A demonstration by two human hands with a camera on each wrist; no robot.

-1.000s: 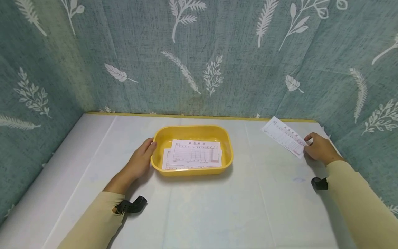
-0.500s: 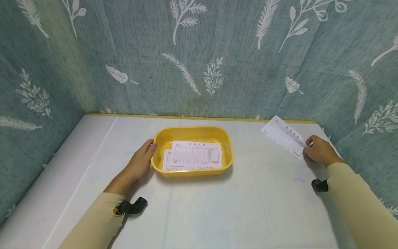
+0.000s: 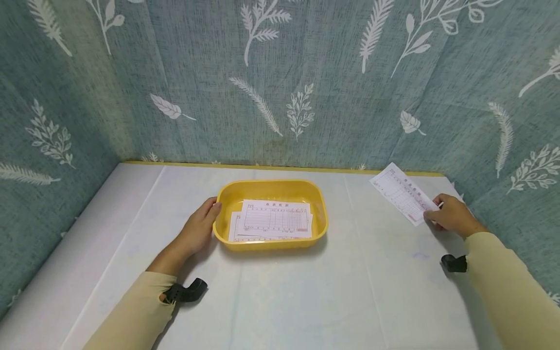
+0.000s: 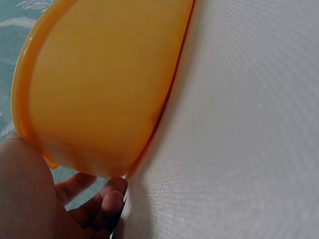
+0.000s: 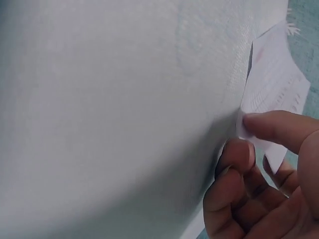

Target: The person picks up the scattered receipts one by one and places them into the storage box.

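Note:
A yellow plastic basin (image 3: 323, 214) stands on the white-covered table in the head view. Its left end is held by my left hand (image 3: 199, 228), thumb at the rim and fingers against the outer wall, as the left wrist view shows with the basin's side (image 4: 99, 89). Overlapping printed paper forms (image 3: 275, 218) lie inside the basin. Off to the right, my right hand (image 3: 452, 214) pinches the lower corner of another printed form (image 3: 400, 192) between thumb and fingers. That form (image 5: 276, 74) looks slightly bent and raised along one edge in the right wrist view.
The white tablecloth (image 3: 297, 301) spreads around the basin. A teal curtain with white leaf prints (image 3: 197, 63) hangs behind and at both sides, with a yellow strip (image 3: 175, 164) along the table's back edge. Black wrist straps (image 3: 185, 291) sit at both sleeves.
My right hand has shifted its grip slightly along the form's corner, and the form has turned and moved a little. The left hand and the basin stay in place; the head view tilts slightly.

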